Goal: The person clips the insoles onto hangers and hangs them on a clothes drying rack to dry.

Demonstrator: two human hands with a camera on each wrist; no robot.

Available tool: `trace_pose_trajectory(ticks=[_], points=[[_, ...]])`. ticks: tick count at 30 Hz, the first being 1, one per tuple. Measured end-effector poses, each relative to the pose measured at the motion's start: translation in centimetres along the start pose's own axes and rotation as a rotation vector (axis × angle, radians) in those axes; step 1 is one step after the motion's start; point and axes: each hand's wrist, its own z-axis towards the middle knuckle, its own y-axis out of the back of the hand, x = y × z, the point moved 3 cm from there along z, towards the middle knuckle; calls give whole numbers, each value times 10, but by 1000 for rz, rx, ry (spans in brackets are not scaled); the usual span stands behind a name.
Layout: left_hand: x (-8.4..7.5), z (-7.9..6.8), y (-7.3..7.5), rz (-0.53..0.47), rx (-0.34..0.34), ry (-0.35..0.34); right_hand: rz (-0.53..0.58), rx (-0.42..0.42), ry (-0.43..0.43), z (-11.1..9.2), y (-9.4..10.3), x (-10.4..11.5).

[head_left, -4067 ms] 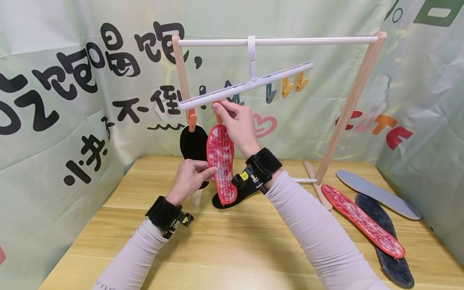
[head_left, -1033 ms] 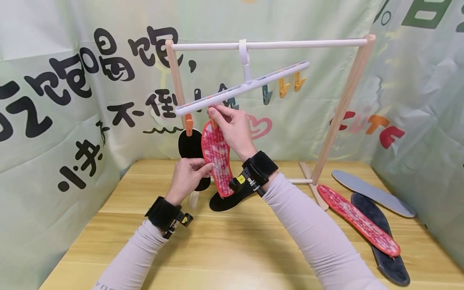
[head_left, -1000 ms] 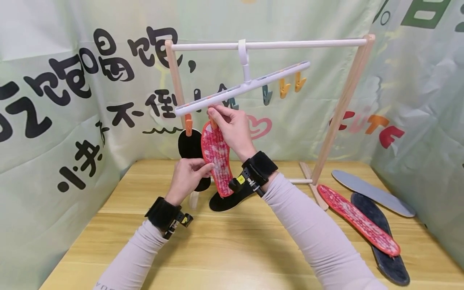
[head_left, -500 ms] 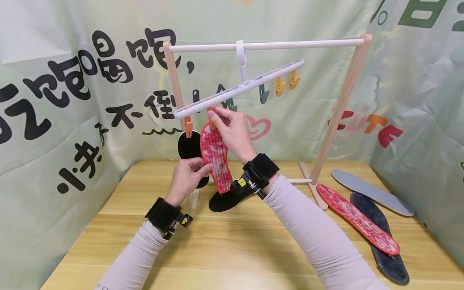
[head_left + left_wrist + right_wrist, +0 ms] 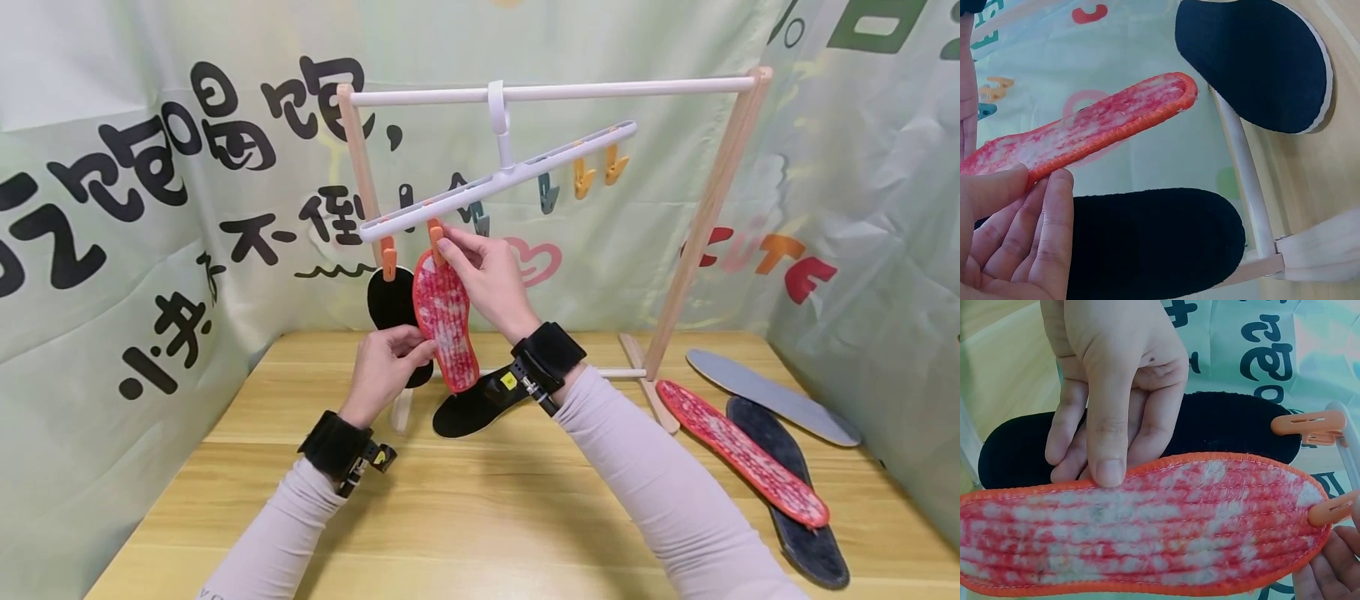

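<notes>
A red-and-white insole (image 5: 444, 312) with an orange edge hangs by its top from an orange clip (image 5: 434, 232) on the white hanger (image 5: 540, 167). My left hand (image 5: 382, 367) pinches the insole's left edge at mid-length, thumb in front and fingers behind. Loosely curled, my right hand (image 5: 491, 275) is at the clip's right side, its thumb tip by the clip and the insole's top edge. Further left, a black insole (image 5: 392, 296) hangs from another orange clip (image 5: 388, 258); the left hand covers part of it. Left wrist view: the patterned insole (image 5: 1104, 128) is seen edge-on.
The hanger tilts down to the left on a wooden rack (image 5: 708, 225). Teal and yellow clips (image 5: 582, 179) hang along its right half. Another black insole (image 5: 468, 412) lies under the hands. At right lie a grey insole (image 5: 772, 396), a red-patterned one (image 5: 738, 450) and a dark one (image 5: 813, 533).
The patterned insole has risen into the orange clip, which now holds its top. My right hand has just slid right and down off that clip. My left hand keeps its pinch on the insole.
</notes>
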Motion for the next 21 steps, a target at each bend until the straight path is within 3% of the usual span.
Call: trace_pose_trajectory(ticks=[7,10,17,21], points=[[2,-2,1,15,-1,3,-16,9,-12,-10,5,28],[1,-3,1,20,3,-8,-23,10,-1,-12,6,30],[2,-5,0,-30,3,-15,-55,-19,27,-4,9,-8],[3,-6,-1,-83,10,-15,-70,-19,17,-5,13,-16]])
